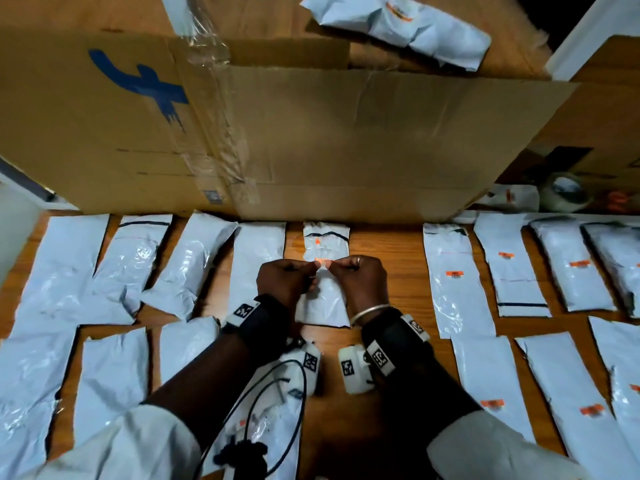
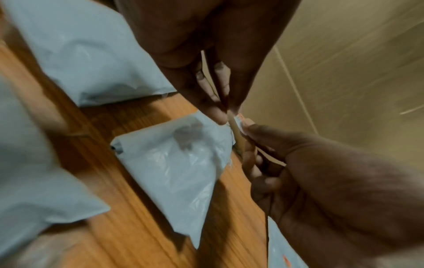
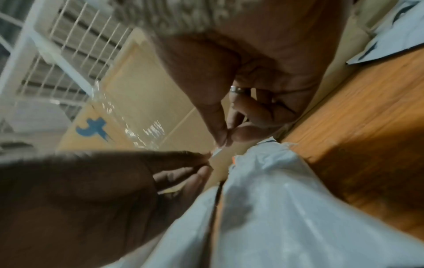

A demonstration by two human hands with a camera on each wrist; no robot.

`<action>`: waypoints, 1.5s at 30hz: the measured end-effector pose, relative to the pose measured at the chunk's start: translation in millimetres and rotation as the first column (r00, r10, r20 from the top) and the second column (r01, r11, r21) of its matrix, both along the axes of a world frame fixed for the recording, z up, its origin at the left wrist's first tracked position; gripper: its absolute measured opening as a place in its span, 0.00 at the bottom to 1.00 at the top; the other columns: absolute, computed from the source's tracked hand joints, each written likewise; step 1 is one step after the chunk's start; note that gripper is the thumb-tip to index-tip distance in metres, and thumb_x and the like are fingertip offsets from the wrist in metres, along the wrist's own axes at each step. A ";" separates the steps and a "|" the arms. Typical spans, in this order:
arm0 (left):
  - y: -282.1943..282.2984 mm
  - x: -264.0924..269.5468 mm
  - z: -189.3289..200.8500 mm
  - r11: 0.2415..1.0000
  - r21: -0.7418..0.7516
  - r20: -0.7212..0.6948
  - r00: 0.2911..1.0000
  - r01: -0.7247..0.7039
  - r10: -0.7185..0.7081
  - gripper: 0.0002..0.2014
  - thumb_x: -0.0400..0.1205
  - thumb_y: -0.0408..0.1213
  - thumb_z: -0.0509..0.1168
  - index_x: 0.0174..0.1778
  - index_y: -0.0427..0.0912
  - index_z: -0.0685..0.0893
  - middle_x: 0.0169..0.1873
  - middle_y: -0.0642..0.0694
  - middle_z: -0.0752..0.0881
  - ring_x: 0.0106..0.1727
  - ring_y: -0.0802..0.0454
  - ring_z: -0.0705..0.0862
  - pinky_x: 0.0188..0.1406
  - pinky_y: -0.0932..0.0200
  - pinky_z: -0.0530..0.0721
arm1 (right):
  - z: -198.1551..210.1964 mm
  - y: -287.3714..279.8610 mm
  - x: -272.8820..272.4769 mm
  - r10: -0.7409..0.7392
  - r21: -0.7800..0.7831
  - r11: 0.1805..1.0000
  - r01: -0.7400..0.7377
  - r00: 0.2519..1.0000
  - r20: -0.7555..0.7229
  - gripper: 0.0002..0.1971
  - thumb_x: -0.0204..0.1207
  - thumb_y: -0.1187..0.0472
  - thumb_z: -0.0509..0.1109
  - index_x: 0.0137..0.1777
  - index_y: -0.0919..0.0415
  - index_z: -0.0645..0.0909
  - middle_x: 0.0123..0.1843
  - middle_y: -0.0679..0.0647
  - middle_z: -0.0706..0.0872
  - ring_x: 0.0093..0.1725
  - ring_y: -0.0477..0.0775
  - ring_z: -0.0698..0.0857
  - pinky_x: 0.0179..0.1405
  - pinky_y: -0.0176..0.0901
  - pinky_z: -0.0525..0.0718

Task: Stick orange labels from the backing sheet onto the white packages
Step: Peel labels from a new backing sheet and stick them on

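Both hands meet above a crumpled white package point(image 1: 323, 308) at the middle of the wooden table point(image 1: 388, 258). My left hand point(image 1: 313, 268) pinches a narrow beige backing sheet point(image 2: 238, 137) that hangs from its fingertips. My right hand point(image 1: 332, 266), with a ring, pinches the orange label point(image 1: 322, 261) at the sheet's top end. The left wrist view shows the left hand point(image 2: 226, 112) at the top, the right hand point(image 2: 246, 128) below and the label point(image 2: 240, 116) between them. The right wrist view is blurred; there the right hand point(image 3: 226, 137) and the left hand point(image 3: 206, 161) touch over the package point(image 3: 275, 199).
Several white packages with orange labels point(image 1: 453, 274) lie to the right; several plain ones point(image 1: 194, 265) lie to the left. A big cardboard box point(image 1: 311, 133) stands right behind the row, another package point(image 1: 398, 26) on top. A tape roll point(image 1: 564, 192) sits far right. Cables point(image 1: 273, 410) hang by my left wrist.
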State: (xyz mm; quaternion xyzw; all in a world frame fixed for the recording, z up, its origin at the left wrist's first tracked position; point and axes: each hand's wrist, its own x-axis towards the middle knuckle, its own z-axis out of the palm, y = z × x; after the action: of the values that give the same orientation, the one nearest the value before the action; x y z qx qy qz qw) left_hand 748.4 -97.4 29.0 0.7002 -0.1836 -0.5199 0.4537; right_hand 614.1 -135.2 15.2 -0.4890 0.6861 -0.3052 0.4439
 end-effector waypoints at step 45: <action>-3.5 -22.2 -41.3 0.969 0.173 0.481 0.843 0.178 -0.240 0.07 0.76 0.44 0.79 0.44 0.49 0.88 0.39 0.53 0.88 0.46 0.54 0.85 0.50 0.64 0.76 | -45.4 17.2 -35.4 -0.019 -0.108 0.994 0.008 0.994 -0.103 0.15 0.71 0.67 0.79 0.53 0.51 0.84 0.55 0.50 0.88 0.52 0.51 0.87 0.59 0.54 0.88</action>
State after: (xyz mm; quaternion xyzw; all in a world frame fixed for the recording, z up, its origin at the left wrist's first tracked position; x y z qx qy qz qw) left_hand 726.3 -101.0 -12.4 0.8124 -0.3376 -0.3782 0.2881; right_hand 578.7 -118.0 -30.2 -0.5228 0.6942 -0.3187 0.3785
